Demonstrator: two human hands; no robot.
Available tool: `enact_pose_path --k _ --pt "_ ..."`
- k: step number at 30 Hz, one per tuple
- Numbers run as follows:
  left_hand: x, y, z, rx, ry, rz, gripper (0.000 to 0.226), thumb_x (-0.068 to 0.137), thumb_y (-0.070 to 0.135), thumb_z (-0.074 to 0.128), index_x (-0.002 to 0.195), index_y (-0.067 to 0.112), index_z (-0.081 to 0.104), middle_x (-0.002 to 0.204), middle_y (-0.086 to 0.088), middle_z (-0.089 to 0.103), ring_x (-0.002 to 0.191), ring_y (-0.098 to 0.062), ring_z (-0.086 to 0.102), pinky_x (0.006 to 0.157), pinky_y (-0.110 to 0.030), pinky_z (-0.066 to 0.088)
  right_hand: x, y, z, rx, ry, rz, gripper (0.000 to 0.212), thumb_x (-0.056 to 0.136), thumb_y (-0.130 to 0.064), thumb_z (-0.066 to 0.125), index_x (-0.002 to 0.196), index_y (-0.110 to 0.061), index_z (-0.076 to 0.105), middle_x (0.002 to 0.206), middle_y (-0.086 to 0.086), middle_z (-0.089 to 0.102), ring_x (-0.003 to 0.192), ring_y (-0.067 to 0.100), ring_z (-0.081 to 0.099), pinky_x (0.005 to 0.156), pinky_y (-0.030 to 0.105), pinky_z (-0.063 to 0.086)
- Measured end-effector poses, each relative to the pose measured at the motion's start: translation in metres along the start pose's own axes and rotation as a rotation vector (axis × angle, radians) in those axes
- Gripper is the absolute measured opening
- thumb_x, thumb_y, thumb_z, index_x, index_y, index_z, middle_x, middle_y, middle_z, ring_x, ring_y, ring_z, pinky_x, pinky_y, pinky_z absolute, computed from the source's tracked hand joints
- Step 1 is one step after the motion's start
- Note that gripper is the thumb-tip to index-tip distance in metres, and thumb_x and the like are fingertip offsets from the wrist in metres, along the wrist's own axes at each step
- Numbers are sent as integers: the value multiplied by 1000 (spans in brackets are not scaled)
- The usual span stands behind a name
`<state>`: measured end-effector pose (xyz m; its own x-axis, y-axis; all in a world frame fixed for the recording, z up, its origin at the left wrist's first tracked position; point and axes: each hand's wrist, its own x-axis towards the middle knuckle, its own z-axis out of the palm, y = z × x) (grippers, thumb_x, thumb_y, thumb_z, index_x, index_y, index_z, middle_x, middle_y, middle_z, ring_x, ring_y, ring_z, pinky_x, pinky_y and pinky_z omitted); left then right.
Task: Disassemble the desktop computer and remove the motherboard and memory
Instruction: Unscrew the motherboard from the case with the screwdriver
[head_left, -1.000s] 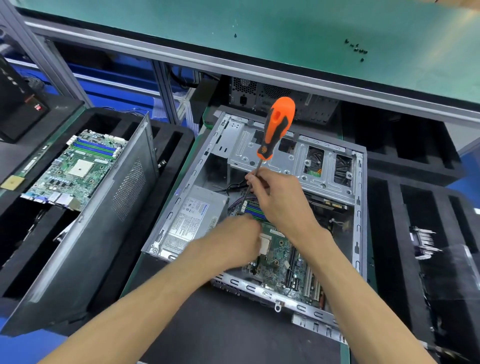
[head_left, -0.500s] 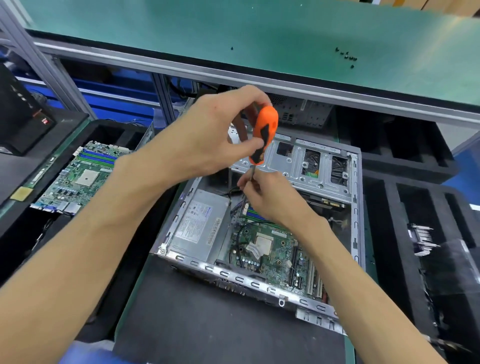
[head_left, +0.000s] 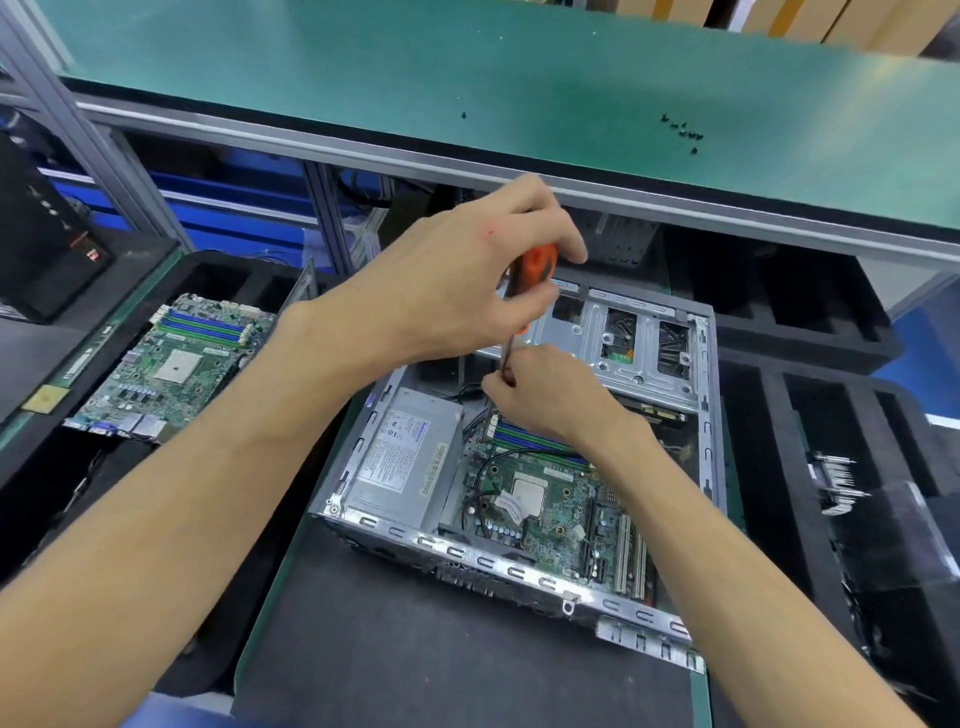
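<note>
- Left hand (head_left: 457, 280) is wrapped round the orange screwdriver (head_left: 537, 267) handle, right hand (head_left: 540, 395) just below it pinches the shaft and steers the tip down by the memory slots (head_left: 535, 441).
- The motherboard (head_left: 540, 499) sits flat in the open case (head_left: 701, 415), under and just nearer me than the right hand, power supply (head_left: 405, 457) beside it.
- My guess: board's light, stiff, but fragile, so lift it by the bare edges, not the socket or slots. Can't tell if any sticks are seated.
- Versus a second ago: the left hand was down on the board and the handle stood free; now it's up gripping it.
- A spare board (head_left: 171, 364) lies off past the left arm.
</note>
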<state>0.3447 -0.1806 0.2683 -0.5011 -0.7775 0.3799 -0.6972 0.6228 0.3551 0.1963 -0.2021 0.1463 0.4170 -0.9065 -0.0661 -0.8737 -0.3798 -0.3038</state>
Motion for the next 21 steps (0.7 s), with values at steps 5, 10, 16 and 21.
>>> enact_pose_path --k 5,10,16,21 --pt "-2 -5 1 59 19 -55 18 93 22 58 109 28 61 104 9 51 68 3 47 66 -40 50 1 -4 2 -46 70 11 52 104 -42 38 62 -12 44 61 5 47 60 32 47 57 34 38" --pt "-4 -1 2 105 4 -50 19 94 31 59 113 31 60 106 10 53 71 -9 50 65 -40 51 3 -8 7 -26 31 9 43 96 -35 43 59 -14 38 58 5 43 55 28 45 48 31 24" --pt "-3 1 3 125 2 -48 18 93 34 58 111 31 60 109 11 52 82 -15 57 67 -40 51 4 -7 10 -102 95 -1 53 105 -43 37 62 -12 44 62 5 48 61 30 46 57 34 32" --pt "-2 -1 1 143 34 -48 17 92 39 59 107 32 62 104 12 55 80 -13 58 63 -32 46 5 -2 11 17 12 -40 32 103 -29 40 74 -17 32 60 -2 38 61 29 44 57 35 30"
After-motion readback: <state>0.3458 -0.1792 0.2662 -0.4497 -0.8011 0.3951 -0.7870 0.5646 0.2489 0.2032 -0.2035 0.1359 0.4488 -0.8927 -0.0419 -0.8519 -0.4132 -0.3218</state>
